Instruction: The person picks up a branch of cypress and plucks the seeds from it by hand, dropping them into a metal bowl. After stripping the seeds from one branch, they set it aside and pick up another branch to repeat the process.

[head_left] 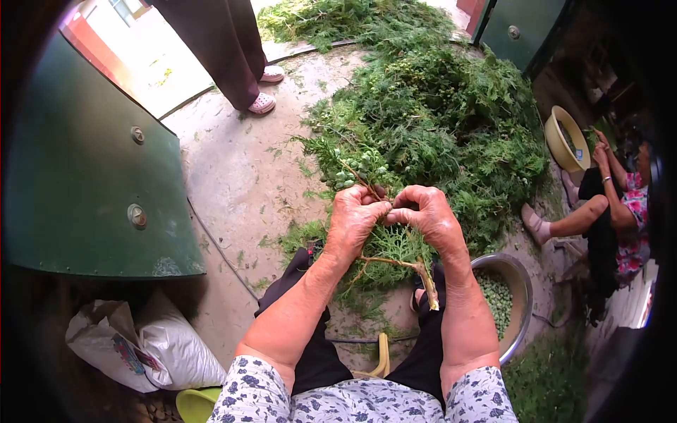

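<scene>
An evergreen branch [389, 261] with flat green sprays lies across my lap, its thick cut end towards my right forearm. At its far tip is a cluster of pale green cones [361, 166]. My left hand [355, 220] is closed around the twig just below those cones. Beside it, my right hand [427, 217] pinches thumb and finger together against my left fingertips; whatever lies in the pinch is hidden. Close to my right forearm stands a metal basin [522, 282] holding many small green cones [495, 302].
A large heap of cut evergreen branches [437, 120] spreads ahead. A person in dark trousers [224, 49] stands at the far left. At the right sits another person [617, 211] near a yellow basin [562, 146]. White sacks [173, 342] and a green door [92, 183] are on the left.
</scene>
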`<state>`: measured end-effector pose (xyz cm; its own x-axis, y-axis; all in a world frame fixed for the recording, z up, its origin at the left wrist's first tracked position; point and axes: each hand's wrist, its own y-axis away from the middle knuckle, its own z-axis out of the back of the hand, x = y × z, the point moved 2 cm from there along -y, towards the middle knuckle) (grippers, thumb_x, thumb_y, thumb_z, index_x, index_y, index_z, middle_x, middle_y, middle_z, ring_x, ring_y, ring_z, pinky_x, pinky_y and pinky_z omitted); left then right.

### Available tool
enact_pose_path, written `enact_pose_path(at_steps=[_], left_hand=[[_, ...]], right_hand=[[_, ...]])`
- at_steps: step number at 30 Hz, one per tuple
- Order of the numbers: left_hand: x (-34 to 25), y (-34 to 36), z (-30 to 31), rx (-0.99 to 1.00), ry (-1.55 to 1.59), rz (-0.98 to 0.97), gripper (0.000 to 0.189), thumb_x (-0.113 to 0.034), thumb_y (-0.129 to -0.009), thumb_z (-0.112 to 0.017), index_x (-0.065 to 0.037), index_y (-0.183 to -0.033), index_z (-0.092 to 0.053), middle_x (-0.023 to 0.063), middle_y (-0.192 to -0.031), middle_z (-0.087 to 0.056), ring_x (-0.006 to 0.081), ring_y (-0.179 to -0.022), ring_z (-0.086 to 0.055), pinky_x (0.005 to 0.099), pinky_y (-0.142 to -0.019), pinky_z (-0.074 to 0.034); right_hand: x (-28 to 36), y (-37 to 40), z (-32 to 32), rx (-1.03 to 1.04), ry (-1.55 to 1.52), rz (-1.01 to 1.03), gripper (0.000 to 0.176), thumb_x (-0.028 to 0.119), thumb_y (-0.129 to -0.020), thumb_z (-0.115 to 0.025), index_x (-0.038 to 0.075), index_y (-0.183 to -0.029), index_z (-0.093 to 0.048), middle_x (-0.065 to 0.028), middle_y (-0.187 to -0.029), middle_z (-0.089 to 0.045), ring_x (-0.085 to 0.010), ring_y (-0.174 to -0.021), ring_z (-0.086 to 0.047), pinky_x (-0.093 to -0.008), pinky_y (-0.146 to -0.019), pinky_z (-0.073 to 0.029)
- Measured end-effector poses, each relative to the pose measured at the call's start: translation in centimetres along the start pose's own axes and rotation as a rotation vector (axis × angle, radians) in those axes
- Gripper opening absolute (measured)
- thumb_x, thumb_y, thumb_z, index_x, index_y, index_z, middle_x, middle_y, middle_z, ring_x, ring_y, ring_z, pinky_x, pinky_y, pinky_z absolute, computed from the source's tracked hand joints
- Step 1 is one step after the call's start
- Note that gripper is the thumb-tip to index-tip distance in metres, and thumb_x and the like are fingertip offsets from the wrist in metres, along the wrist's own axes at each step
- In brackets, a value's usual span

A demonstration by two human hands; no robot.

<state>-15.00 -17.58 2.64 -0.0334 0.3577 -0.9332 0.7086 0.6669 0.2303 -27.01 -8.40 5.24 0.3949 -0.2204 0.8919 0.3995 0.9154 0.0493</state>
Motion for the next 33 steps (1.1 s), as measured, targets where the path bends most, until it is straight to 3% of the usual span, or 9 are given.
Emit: enact_pose_path(at_steps=[2,6,9,14,18,20,22,24,33], left_hand=[[0.2,0.0,0.0,-0.002,0.026,0.02,0.017,0.006,-0.075,-0.062,0.005,-0.091,-0.056,0.0078,-0.077,-0.063,0.0133,-0.068,-0.062,0.0245,-0.058,-0.053],[-0.8,0.3,-0.4,-0.034,0.154,0.013,0.015,0.006,-0.075,-0.062,0.004,-0.089,-0.056,0.0087,-0.079,-0.063,0.0148,-0.068,-0.062,0.0268,-0.06,-0.056],[-0.9,-0.1,-0.5,-0.031,0.178,0.009,0.012,0.005,-0.077,-0.06,0.003,-0.087,-0.056,0.0066,-0.08,-0.062,0.0121,-0.067,-0.06,0.0252,-0.058,-0.055],[0.0,-0.8,0.0,-0.131,0.529,0.0,0.012,0.0,-0.081,-0.06,0.001,-0.093,-0.057,0.008,-0.084,-0.062,0.0138,-0.072,-0.061,0.0259,-0.063,-0.054],[0.1,-1.2,0.7,-0.188,0.499,-0.109,0.013,-0.002,-0.082,-0.06,-0.001,-0.095,-0.058,0.0068,-0.089,-0.061,0.0135,-0.077,-0.058,0.0236,-0.071,-0.05],[-0.2,-1.0,0.6,-0.18,0.495,-0.127,0.016,0.002,-0.081,-0.059,0.0,-0.097,-0.055,0.0083,-0.092,-0.06,0.015,-0.083,-0.058,0.0247,-0.077,-0.049],[0.1,-1.1,0.2,-0.099,0.559,-0.165,0.022,0.004,-0.08,-0.058,0.0,-0.101,-0.05,0.0098,-0.095,-0.06,0.0165,-0.088,-0.059,0.0262,-0.08,-0.049],[0.0,-1.0,-0.1,-0.09,0.581,-0.147,0.027,0.006,-0.08,-0.057,0.0,-0.104,-0.046,0.0117,-0.099,-0.06,0.0186,-0.092,-0.06,0.0276,-0.082,-0.049],[-0.1,-0.5,-0.8,-0.082,0.586,-0.178,0.024,0.006,-0.084,-0.053,-0.001,-0.105,-0.045,0.01,-0.101,-0.059,0.0163,-0.094,-0.058,0.0267,-0.082,-0.048]], right_hand=[[-0.2,0.0,0.0,0.012,0.025,-0.005,0.018,0.007,-0.069,-0.072,-0.003,-0.081,-0.062,-0.005,-0.068,-0.062,-0.0093,-0.064,-0.056,-0.0252,-0.061,-0.046],[-0.6,0.1,0.0,0.057,-0.36,-0.033,0.01,0.006,-0.075,-0.064,-0.002,-0.082,-0.062,-0.0003,-0.073,-0.061,-0.0077,-0.068,-0.054,-0.0217,-0.067,-0.043],[-0.4,0.2,1.0,-0.218,-0.603,-0.132,0.009,0.008,-0.081,-0.062,0.001,-0.086,-0.063,0.0001,-0.069,-0.059,-0.0086,-0.066,-0.054,-0.021,-0.062,-0.043],[-3.2,-0.1,4.1,-0.558,-1.165,0.037,0.013,0.005,-0.087,-0.054,0.001,-0.1,-0.054,-0.008,-0.088,-0.059,-0.017,-0.077,-0.06,-0.0272,-0.067,-0.049],[-3.1,0.6,4.5,-0.521,-1.362,0.016,0.012,0.007,-0.087,-0.055,0.001,-0.098,-0.054,-0.0099,-0.088,-0.059,-0.0191,-0.079,-0.059,-0.0297,-0.065,-0.048],[-3.2,0.3,3.2,-0.41,-1.369,-0.017,0.01,0.011,-0.087,-0.057,0.002,-0.092,-0.057,-0.0087,-0.083,-0.059,-0.0167,-0.073,-0.058,-0.0268,-0.061,-0.046],[-2.2,0.6,1.5,-0.369,-1.143,-0.147,0.011,0.012,-0.087,-0.058,0.002,-0.086,-0.058,-0.0064,-0.075,-0.06,-0.012,-0.058,-0.054,-0.0231,-0.048,-0.041],[-2.4,1.1,-0.5,-0.266,-1.098,-0.201,0.008,0.009,-0.086,-0.059,0.001,-0.085,-0.058,-0.0077,-0.074,-0.06,-0.0115,-0.057,-0.053,-0.024,-0.045,-0.04],[0.0,0.9,-4.1,-0.254,-0.963,-0.268,0.004,0.0,-0.073,-0.058,0.003,-0.074,-0.061,0.0006,-0.066,-0.058,-0.0076,-0.059,-0.049,-0.0221,-0.057,-0.036]])
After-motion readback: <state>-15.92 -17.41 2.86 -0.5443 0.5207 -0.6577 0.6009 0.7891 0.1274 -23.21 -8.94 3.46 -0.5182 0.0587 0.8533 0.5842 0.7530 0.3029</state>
